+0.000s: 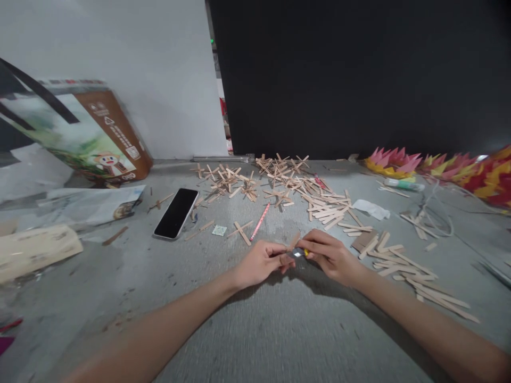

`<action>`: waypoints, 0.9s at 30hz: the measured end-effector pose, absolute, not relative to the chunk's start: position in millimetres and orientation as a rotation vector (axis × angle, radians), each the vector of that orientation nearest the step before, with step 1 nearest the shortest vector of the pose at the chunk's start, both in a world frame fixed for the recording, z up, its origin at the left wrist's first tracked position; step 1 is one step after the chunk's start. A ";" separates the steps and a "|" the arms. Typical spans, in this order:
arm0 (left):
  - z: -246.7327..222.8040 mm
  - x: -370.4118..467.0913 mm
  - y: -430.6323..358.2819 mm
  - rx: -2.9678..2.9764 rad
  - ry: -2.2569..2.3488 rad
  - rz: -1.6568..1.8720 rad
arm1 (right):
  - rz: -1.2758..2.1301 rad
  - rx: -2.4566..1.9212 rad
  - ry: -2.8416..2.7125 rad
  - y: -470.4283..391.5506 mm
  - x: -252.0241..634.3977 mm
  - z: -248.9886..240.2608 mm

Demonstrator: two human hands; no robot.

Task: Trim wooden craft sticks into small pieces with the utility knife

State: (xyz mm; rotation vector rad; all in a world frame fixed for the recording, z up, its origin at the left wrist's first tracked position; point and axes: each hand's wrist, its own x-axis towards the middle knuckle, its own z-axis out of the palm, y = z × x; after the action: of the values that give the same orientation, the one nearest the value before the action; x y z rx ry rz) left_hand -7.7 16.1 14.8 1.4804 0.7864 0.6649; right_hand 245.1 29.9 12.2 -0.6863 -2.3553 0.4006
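Note:
My left hand (pixel 261 263) is closed, thumb and fingers pinched on a short wooden craft stick (pixel 294 241) that juts up between the hands. Close against it, my right hand (pixel 333 258) grips a small tool (pixel 297 254) with a shiny grey metal part and a yellow bit. Its exact kind is hard to make out, since fingers cover much of it. The metal part meets the left fingertips. Just beyond the hands lie a crossed pair of craft sticks (pixel 241 233) and a pink patterned pencil (pixel 260 222).
Star-shaped stick pieces (pixel 227 181) are heaped at the back. Loose craft sticks (pixel 403 266) spread at right, near a glue stick (pixel 404 184) and pink-yellow paper pieces (pixel 393 162). A phone (pixel 176 214) lies left, before a printed bag (pixel 107 138). Upright panels (pixel 359 74) border the table.

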 end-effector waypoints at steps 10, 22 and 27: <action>12.5 -7.0 14.7 1.526 0.770 0.687 | 0.419 -0.665 -2.319 30.0 244.0 11.4; 13.8 -6.5 14.6 1.563 0.806 0.665 | 0.421 -0.618 -2.312 31.1 243.9 10.7; 12.7 -6.0 14.1 1.561 0.807 0.674 | 0.408 -0.660 -2.333 30.1 243.1 12.2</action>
State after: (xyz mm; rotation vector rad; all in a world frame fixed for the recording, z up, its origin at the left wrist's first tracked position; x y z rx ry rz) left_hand -6.0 14.1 12.7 1.5611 0.8071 0.6739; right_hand 243.1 30.1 12.2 -0.6604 -2.3326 0.4080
